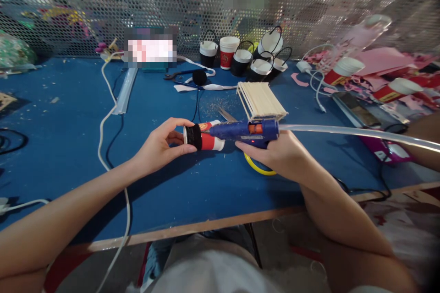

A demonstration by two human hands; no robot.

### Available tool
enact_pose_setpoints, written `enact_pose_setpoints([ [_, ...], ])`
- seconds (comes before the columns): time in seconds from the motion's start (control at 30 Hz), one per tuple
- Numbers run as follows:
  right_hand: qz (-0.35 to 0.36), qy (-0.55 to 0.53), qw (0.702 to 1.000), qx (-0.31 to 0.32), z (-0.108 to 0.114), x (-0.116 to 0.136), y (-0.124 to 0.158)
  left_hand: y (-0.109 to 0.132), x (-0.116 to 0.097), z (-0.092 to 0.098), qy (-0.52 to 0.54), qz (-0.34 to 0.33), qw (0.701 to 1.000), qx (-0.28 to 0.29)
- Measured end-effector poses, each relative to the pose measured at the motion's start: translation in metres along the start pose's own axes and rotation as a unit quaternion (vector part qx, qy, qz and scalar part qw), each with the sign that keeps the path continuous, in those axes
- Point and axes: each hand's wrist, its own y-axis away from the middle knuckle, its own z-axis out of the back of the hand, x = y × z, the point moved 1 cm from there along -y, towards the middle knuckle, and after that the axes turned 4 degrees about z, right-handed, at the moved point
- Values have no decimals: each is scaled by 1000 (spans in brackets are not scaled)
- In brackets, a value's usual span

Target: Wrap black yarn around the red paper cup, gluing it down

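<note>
My left hand [161, 144] is closed around the bottom end of a small paper cup [202, 137], red and white with a black band, held on its side above the blue table [68, 146]. My right hand [278, 153] grips a blue hot glue gun [245, 130] with a long clear glue stick [343, 132] running out to the right. The gun's nozzle touches the black band of the cup. A yellow ring [256, 167] shows under my right hand.
A stack of pale wooden sticks [261, 100] and scissors [225, 114] lie just behind the gun. Several finished black-banded cups with handles [247, 57] stand at the back by the perforated metal screen. White cables [110, 114], pink paper and more cups [371, 78] lie right.
</note>
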Motion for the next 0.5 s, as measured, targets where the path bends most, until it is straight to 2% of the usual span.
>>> enact_pose_setpoints([
  [0.3,9,-7,1000,-12,1,-1,2,-2,-1,0,21,45,999,-4],
  [0.5,-4,3,1000,-3,0,-1,2,-2,0,1,30,52,998,-6],
])
